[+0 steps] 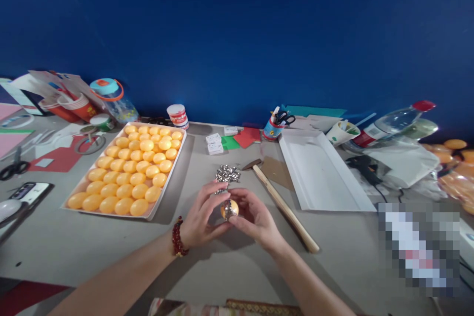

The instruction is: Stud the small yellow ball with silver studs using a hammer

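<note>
An orange table tennis ball [224,211] with a band of shiny metal bits on its face sits between my two hands, just above the table. My right hand [255,217] has its thumb on the ball's front and its fingers curled behind. My left hand [205,212] closes on the ball from the other side, thumb low and fingertips at the top; a dark red bead bracelet is on that wrist. Right beyond my fingers lies a pile of small silver metal pieces [227,173]. To its right, a hammer [285,207] with a wooden handle rests on the table.
On the left is a shallow box [150,215] filled with orange balls. A white tray [326,173] lies to the right. Small white boxes [215,148], coloured paper [247,137], a pen cup [273,130] and a plastic bottle [392,123] stand along the blue wall.
</note>
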Available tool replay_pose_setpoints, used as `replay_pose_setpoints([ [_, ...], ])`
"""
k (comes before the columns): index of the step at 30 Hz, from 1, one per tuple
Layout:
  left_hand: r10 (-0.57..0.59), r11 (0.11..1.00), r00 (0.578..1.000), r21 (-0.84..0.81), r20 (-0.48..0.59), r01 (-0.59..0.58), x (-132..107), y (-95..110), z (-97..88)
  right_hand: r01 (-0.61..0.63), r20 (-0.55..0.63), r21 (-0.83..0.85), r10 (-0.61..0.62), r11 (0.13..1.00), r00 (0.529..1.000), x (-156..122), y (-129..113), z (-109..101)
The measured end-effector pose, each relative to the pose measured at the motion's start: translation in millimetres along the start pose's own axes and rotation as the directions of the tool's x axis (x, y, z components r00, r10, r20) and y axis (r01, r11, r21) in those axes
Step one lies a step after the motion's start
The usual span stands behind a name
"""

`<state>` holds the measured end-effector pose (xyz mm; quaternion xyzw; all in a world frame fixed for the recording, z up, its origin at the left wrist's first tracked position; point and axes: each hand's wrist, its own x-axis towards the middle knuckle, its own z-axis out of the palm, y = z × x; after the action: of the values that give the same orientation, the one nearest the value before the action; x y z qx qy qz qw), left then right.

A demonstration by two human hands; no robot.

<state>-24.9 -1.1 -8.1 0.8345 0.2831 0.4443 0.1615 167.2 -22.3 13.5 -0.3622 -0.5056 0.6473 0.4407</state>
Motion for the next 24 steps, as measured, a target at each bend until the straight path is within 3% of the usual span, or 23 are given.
replay_pose_setpoints([
  [8, -0.009, 1.000, 1.000, -0.013, -0.018, 0.009, 3.2, 4.2, -3.2, 0.020, 0.011, -0.018, -0.020, 1.000, 1.000, -0.5, 1.0, 0.3],
  [13, -0.064, 0.997, 0.997, -0.048, 0.043, 0.066, 1.3, 2.1, -2.9, -0.021, -0.058, -0.031, 0.019, 0.999, 0.998, 1.8, 4.2, 0.9],
  [17, 0.013, 0.998, 0.993, -0.060, 0.115, -0.006, -0.8, -1.7, -0.4, -0.011, -0.097, -0.046, 0.006, 0.999, 0.995, 3.5, 11.2, 0.7],
  [21, 0.016, 0.997, 0.994, -0.081, 0.112, -0.007, 0.2, -1.7, 0.2, 0.030, -0.096, -0.206, -0.051, 0.978, 0.994, 4.7, 12.0, -8.0],
  [24, -0.080, 0.990, 0.995, -0.114, 0.051, 0.085, 0.4, -0.5, -1.0, 0.050, -0.215, -0.488, -0.176, 0.871, 0.961, 9.1, 6.9, -24.8],
])
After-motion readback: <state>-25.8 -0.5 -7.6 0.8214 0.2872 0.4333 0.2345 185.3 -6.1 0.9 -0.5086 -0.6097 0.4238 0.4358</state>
